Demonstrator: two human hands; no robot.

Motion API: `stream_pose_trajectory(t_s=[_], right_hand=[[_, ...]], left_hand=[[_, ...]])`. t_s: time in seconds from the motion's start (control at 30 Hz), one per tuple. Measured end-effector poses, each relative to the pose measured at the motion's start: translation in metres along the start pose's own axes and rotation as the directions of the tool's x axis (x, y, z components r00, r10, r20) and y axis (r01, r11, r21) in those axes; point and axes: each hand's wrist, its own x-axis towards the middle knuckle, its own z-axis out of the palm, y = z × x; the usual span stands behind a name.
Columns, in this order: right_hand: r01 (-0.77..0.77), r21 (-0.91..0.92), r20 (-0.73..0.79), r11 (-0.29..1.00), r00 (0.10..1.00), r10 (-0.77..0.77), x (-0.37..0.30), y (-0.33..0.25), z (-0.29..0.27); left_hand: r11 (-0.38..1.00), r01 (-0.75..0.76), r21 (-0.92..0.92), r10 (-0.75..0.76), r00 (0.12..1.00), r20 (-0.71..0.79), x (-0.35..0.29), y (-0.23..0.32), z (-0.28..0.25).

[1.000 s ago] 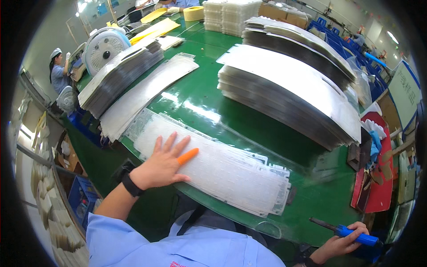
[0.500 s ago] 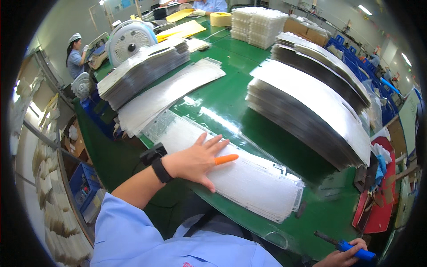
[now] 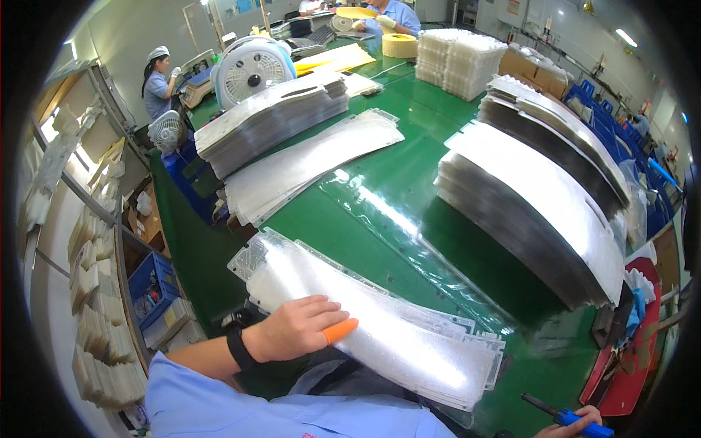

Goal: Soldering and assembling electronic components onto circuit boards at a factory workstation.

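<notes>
A thin stack of pale, shiny sheets (image 3: 365, 299) with cut-out ends lies slantwise at the near side of the green table, partly past its edge. My left hand (image 3: 303, 330) grips the stack's near edge, fingers bent over the top and thumb out of sight. One finger wears an orange finger cot (image 3: 340, 331), and a black band circles the wrist. At the lower right my right hand (image 3: 577, 425) is closed round a blue-handled tool (image 3: 566, 416) with a thin dark shaft, pointing up and left.
Tall stacks of sheets stand at the right (image 3: 526, 212) and far left (image 3: 274, 117), with a low fanned pile (image 3: 314, 160) between. A clear strip (image 3: 416, 248) crosses the green table (image 3: 380, 212). Beyond are a fan (image 3: 253, 77), a yellow roll (image 3: 399, 45) and people working.
My left hand has slid left and toward me, from lying spread on the sheets to gripping their near edge. The stack has shifted nearer me. My right hand still holds the tool.
</notes>
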Motion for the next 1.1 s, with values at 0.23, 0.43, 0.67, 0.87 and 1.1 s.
stream_pose_trajectory(t_s=[0.23,0.43,0.67,0.87,1.1], right_hand=[[-0.01,-0.033,-0.019,0.999,1.0,0.009,0.007,-0.008,-0.001],[-0.037,0.039,-0.05,0.999,0.998,0.039,0.006,0.002,-0.008],[-0.026,0.055,-0.032,0.998,0.999,0.028,0.006,-0.003,-0.008],[-0.011,0.054,-0.046,0.998,0.999,0.014,0.01,0.0,-0.009],[-0.059,0.045,-0.029,0.997,0.998,0.061,0.007,-0.002,-0.009]], left_hand=[[0.89,0.335,-0.311,-0.294,0.94,0.17,0.081,-0.102,-0.097],[0.846,0.491,0.206,-0.397,0.839,-0.371,0.12,-0.194,-0.15],[0.517,0.395,0.759,-0.301,0.915,-0.27,0.067,-0.249,0.019],[0.585,0.426,0.69,-0.335,0.902,-0.273,0.046,-0.247,0.066],[0.63,0.484,0.607,-0.429,0.869,-0.247,0.047,-0.24,0.062]])
